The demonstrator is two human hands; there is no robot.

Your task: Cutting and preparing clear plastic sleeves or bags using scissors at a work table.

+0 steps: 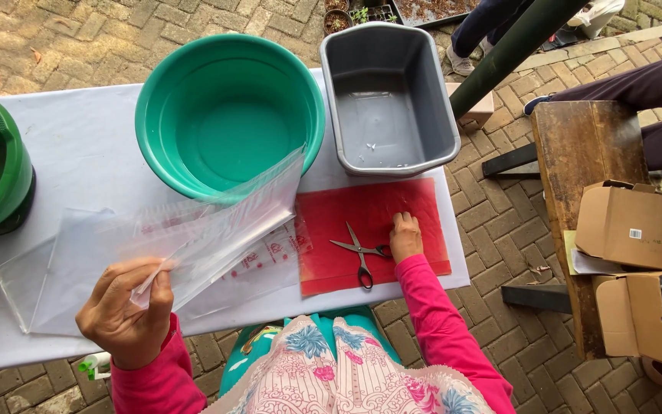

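On the desk, left hand [124, 310] pinches a clear bag [193, 245] aloft below the basin [227, 115]; right hand [405, 238], empty, should grip the scissors [360, 253] by their handles.

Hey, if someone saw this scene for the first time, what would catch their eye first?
Probably the big teal basin at the back of the white table, with a grey tub beside it. In front, the left hand lifts a clear plastic bag, pinched at its corner. The right hand rests on a red sheet, touching the scissors that lie open there.
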